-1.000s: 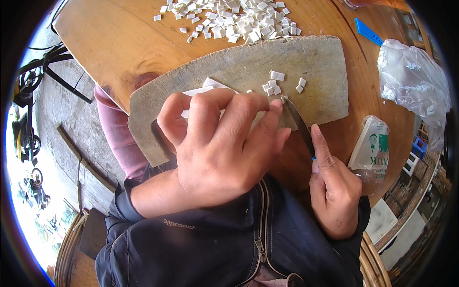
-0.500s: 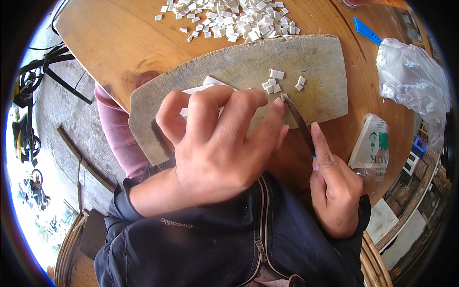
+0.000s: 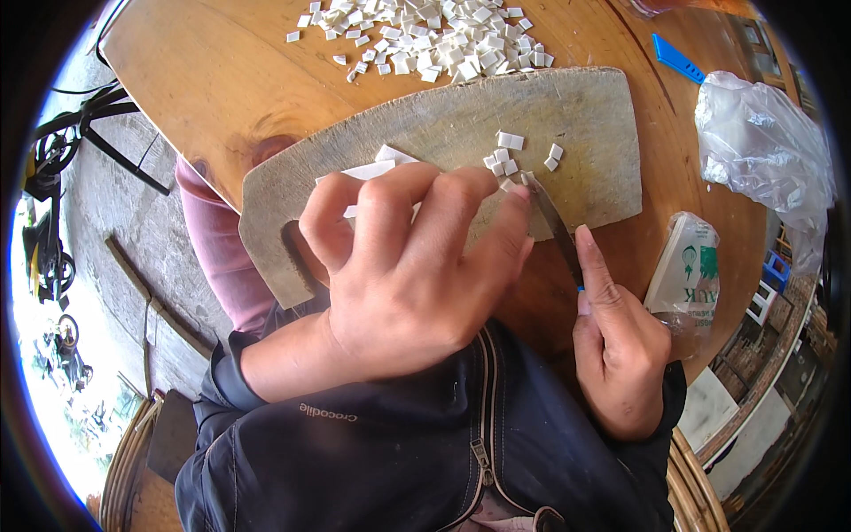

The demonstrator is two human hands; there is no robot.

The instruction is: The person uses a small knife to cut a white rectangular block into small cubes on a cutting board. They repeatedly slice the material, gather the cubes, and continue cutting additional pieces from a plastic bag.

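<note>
A worn cutting board [image 3: 603,115] lies on the wooden table in front of me. My left hand [image 3: 408,257] arches over it, fingers bent and pressed down on a white strip [image 3: 508,185], mostly hidden beneath them. My right hand [image 3: 620,341] grips a knife [image 3: 556,222], index finger stretched along the blade's back. The knife tip rests on the board close to my left fingertips, by a small white piece at the strip's end. Just beyond lie several cut white pieces [image 3: 501,162]. More white strips [image 3: 393,155] show behind my left hand's fingers.
A heap of small white pieces [image 3: 452,35] covers the table's far side. At the right are a blue-handled tool [image 3: 677,58], a clear plastic bag [image 3: 753,133] and a printed plastic packet [image 3: 687,266]. Someone's pink-clothed leg [image 3: 222,248] shows beyond the table's left edge.
My left hand has shifted slightly right, uncovering more of the white strips and the board's handle hole. The knife has barely moved.
</note>
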